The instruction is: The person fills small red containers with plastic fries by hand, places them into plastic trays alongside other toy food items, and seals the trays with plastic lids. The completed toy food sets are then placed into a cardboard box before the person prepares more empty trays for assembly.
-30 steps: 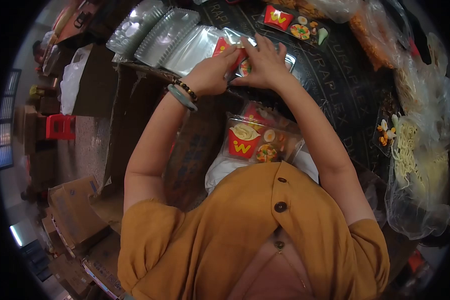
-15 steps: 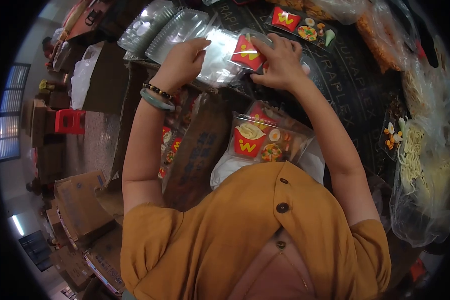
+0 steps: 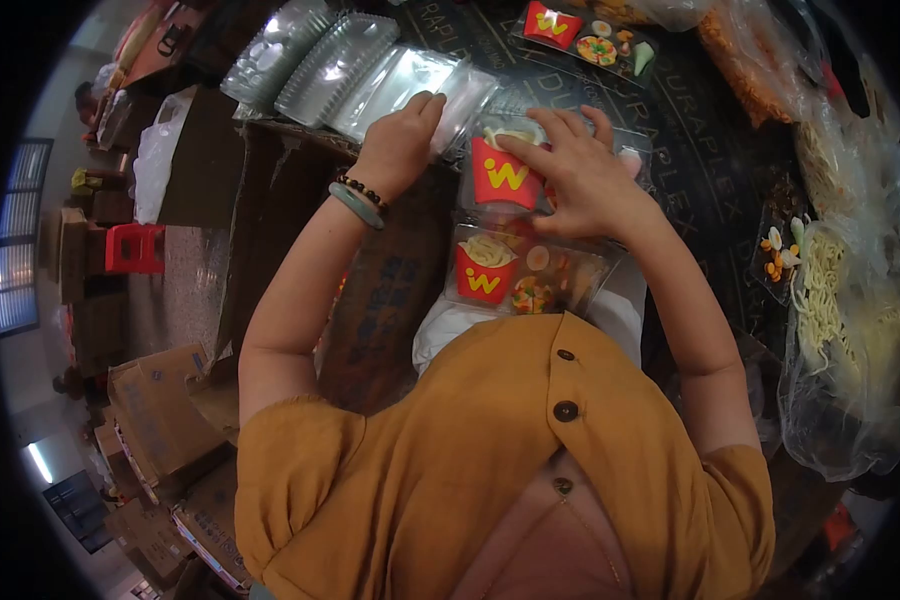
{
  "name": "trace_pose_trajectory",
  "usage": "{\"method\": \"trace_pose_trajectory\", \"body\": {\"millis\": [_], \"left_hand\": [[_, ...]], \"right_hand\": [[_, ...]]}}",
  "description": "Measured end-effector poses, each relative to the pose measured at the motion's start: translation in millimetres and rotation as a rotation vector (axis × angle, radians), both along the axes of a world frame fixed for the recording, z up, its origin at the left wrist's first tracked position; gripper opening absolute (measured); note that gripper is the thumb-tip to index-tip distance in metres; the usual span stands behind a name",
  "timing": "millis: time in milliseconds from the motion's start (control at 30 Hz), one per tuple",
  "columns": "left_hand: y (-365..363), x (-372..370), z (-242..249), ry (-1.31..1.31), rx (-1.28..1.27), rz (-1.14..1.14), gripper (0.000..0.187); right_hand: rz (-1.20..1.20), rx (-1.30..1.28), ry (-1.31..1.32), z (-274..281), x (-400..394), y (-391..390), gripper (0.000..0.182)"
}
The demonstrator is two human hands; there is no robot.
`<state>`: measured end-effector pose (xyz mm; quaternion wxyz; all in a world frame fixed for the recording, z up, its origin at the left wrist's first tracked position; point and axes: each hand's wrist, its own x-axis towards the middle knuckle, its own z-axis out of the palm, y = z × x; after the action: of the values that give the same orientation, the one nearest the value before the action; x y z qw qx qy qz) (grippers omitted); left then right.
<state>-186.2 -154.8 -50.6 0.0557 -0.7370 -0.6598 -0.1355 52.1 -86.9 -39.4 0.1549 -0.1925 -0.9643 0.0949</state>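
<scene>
My left hand (image 3: 400, 145), with a beaded bracelet and a pale green bangle at the wrist, has its fingers pressed together at the edge of a clear plastic lid (image 3: 467, 108) on the nearest stack. In my right hand (image 3: 595, 180) is a clear plastic pack; its red carton (image 3: 505, 172) with a yellow W mark shows, and my fingers cover much of the rest. Just below, a similar filled pack (image 3: 485, 270) lies against my lap, holding a red carton of toy noodles or fries, a small egg and a pizza-like piece.
Stacked clear lids (image 3: 335, 70) stand at the upper left on a cardboard box (image 3: 280, 190). Another filled pack (image 3: 595, 45) lies on the dark printed surface. Bags of cream noodle-like pieces (image 3: 825, 310) and orange pieces (image 3: 740, 70) line the right. A red stool (image 3: 135, 248) stands far left.
My right hand has brought its pack down toward my body, above the pack on my lap. My left hand has moved slightly right and down, along the lid's edge.
</scene>
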Motion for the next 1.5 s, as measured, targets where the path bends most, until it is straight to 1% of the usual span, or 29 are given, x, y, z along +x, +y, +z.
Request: {"method": "trace_pose_trajectory", "body": {"millis": [133,200,267,300,367,433,467,533,567,633,700,767,800,867,900,967,1000,1033,1100,1167,1200,1233,1300,1333,1367,1400,1433,1467,1500], "left_hand": [[4,-10,1,-0.034,-0.010,-0.093,0.048],[4,-15,4,-0.060,-0.006,-0.147,0.052],[2,-18,13,-0.125,-0.255,-0.287,0.062],[0,-15,19,-0.128,-0.253,-0.286,0.062],[-2,-4,25,-0.051,-0.433,-0.240,0.071],[1,9,20,-0.032,-0.442,-0.212,0.075],[2,13,18,-0.008,-0.451,-0.191,0.079],[5,15,9,-0.045,-0.430,-0.183,0.079],[7,15,6,-0.079,-0.413,-0.169,0.080],[6,12,5,-0.076,-0.390,-0.175,0.078],[4,11,6,-0.082,-0.361,-0.167,0.077],[4,17,13,-0.071,-0.417,-0.163,0.075],[4,24,13,-0.077,-0.417,-0.169,0.075],[7,41,13,-0.137,-0.344,-0.231,0.074],[8,53,13,-0.215,-0.323,-0.279,0.072],[7,80,11,-0.353,-0.275,-0.400,0.071],[6,95,18,-0.323,-0.386,-0.376,0.070],[3,109,18,-0.322,-0.386,-0.378,0.070],[-3,132,19,-0.509,-0.318,-0.517,0.069],[-8,147,18,-0.499,-0.289,-0.532,0.069],[-10,150,18,-0.486,-0.264,-0.544,0.068],[-12,147,36,-0.484,-0.262,-0.546,0.068],[-20,131,76,-0.377,-0.484,-0.561,0.069],[-23,125,87,-0.386,-0.336,-0.632,0.070],[-27,118,98,-0.396,-0.189,-0.701,0.071],[-31,109,120,-0.382,-0.173,-0.706,0.070],[-33,99,148,-0.368,-0.155,-0.709,0.069],[-37,92,179,-0.375,-0.220,-0.592,0.063],[-42,84,200,-0.379,-0.283,-0.471,0.056]], "right_hand": [[0.064,0.003,0.021,-5,-33,5,0.078],[0.022,-0.008,0.009,-14,-48,14,0.079],[-0.017,-0.019,-0.006,-21,-57,19,0.080],[-0.080,-0.056,-0.016,-23,-60,21,0.081],[-0.139,-0.093,-0.031,-26,-68,20,0.083],[-0.262,-0.137,-0.072,-27,-79,16,0.085],[-0.263,-0.137,-0.074,-34,-84,15,0.085],[-0.312,-0.126,0.092,-43,-92,15,0.088],[-0.315,-0.123,0.091,-46,-86,17,0.088],[-0.396,0.159,0.112,-30,-62,14,0.083],[-0.487,0.154,0.107,-9,-18,18,0.076],[-0.648,-0.446,-0.196,13,14,16,0.060],[-0.655,-0.444,-0.203,3,26,16,0.060],[-0.618,-1.078,0.190,-27,44,14,0.045],[-0.626,-1.074,0.191,-30,48,12,0.045],[-0.488,-1.573,0.594,-33,52,5,0.031],[-0.492,-1.574,0.595,-34,52,1,0.031],[-0.493,-1.616,0.637,-34,51,-2,0.031],[-0.494,-1.651,0.682,-37,49,-8,0.030],[-0.384,-1.815,0.797,-41,49,-11,0.030],[-0.527,-1.709,0.656,-37,51,-9,0.039],[-0.525,-1.707,0.658,-34,52,-8,0.039],[-0.640,-0.993,0.677,-24,57,-7,0.053],[-0.572,-0.897,0.715,-6,57,-5,0.068],[-0.367,-1.028,0.744,10,60,2,0.068],[-0.155,-1.149,0.769,28,63,8,0.067],[-0.109,-1.176,0.706,53,62,5,0.052],[-0.112,-1.175,0.712,70,64,4,0.052],[-0.008,-1.121,0.710,83,66,4,0.043]]}}
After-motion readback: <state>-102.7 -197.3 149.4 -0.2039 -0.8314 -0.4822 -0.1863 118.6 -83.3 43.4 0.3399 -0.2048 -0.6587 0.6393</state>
